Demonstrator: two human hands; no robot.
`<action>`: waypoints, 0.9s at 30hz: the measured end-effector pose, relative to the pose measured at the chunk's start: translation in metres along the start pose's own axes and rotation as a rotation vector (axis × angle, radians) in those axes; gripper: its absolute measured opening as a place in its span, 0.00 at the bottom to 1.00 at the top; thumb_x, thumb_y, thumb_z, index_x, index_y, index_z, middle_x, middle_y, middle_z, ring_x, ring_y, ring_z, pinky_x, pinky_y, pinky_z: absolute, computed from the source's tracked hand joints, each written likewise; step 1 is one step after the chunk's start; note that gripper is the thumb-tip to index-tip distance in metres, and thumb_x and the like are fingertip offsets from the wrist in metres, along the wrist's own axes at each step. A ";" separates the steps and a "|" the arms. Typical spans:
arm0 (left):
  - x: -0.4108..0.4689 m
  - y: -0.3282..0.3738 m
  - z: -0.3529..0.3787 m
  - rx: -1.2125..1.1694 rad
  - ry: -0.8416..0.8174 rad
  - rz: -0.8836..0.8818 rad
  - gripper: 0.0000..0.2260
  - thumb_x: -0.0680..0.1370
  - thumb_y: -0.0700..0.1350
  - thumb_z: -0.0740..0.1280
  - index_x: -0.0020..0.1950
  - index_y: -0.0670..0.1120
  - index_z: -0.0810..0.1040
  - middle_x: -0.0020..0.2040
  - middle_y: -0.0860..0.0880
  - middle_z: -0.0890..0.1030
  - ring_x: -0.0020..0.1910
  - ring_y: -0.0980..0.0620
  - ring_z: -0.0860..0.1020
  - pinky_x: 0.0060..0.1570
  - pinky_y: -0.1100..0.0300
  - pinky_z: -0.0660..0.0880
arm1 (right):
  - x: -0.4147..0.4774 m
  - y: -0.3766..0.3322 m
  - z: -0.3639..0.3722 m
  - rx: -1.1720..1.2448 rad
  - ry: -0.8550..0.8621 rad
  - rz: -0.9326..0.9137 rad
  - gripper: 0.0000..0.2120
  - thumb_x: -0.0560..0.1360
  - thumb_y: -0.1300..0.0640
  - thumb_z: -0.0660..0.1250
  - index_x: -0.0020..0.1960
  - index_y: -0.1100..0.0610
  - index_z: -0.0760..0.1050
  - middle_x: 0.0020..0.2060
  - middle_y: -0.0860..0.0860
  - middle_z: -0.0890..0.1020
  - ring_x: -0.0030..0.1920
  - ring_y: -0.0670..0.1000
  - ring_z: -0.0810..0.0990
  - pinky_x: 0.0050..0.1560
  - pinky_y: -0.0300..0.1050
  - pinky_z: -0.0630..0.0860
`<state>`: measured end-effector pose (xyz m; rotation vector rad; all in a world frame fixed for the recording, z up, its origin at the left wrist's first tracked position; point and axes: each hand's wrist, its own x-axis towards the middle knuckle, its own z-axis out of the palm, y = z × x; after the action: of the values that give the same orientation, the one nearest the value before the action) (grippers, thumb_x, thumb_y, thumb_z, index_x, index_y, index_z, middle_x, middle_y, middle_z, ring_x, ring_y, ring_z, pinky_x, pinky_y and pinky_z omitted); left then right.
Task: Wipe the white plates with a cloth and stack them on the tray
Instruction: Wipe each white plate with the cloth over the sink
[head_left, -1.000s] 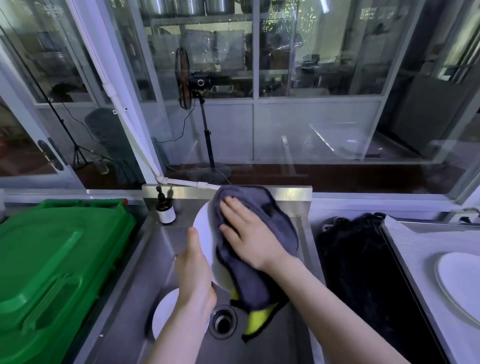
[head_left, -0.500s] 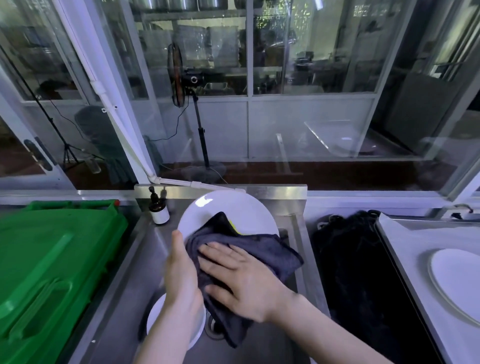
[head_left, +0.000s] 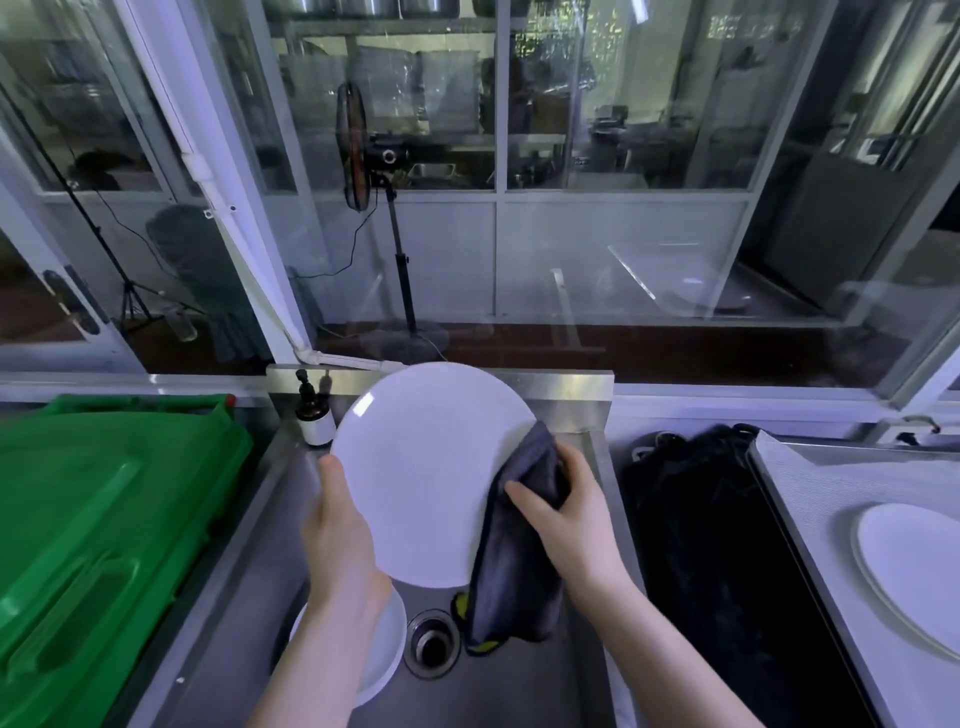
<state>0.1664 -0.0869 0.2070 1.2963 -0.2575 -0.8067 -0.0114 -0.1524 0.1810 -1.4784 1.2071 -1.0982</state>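
Note:
Over the steel sink, my left hand grips the left rim of a white plate that is tilted toward me. My right hand grips a dark grey cloth with a yellow underside against the plate's right edge; the cloth hangs down toward the drain. A second white plate lies in the sink bottom, partly hidden by my left forearm. At the far right a white plate rests on a pale tray.
A green bin lid fills the left side. A small dark pump bottle stands at the sink's back left corner. The drain sits mid-sink. A black bag lies between sink and tray. Glass panels rise behind.
The cloth and my right hand slid from the plate's face down and across to its right edge, leaving the face bare. My left hand stays on the left rim.

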 end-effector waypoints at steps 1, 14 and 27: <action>0.001 0.000 0.000 0.016 -0.028 0.025 0.13 0.81 0.57 0.62 0.45 0.55 0.83 0.36 0.60 0.85 0.32 0.59 0.83 0.27 0.64 0.77 | -0.003 0.001 0.000 0.036 0.003 0.045 0.20 0.72 0.54 0.74 0.62 0.46 0.73 0.54 0.40 0.82 0.57 0.42 0.79 0.60 0.47 0.76; 0.009 0.024 -0.008 0.599 -0.514 0.378 0.06 0.74 0.56 0.67 0.49 0.62 0.83 0.45 0.57 0.86 0.41 0.63 0.80 0.46 0.59 0.75 | 0.070 -0.092 -0.009 -0.541 -0.450 -0.557 0.09 0.71 0.51 0.76 0.43 0.55 0.78 0.36 0.49 0.81 0.41 0.51 0.78 0.46 0.46 0.73; 0.016 0.008 -0.023 0.249 -0.278 0.102 0.13 0.69 0.59 0.71 0.52 0.61 0.84 0.50 0.54 0.87 0.46 0.53 0.86 0.41 0.52 0.82 | 0.006 -0.004 -0.008 0.272 -0.099 0.149 0.04 0.75 0.63 0.72 0.50 0.58 0.80 0.45 0.54 0.86 0.52 0.59 0.84 0.56 0.57 0.80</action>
<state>0.1942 -0.0797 0.2032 1.3885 -0.6585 -0.8874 -0.0172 -0.1589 0.1874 -1.2017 1.0368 -1.0307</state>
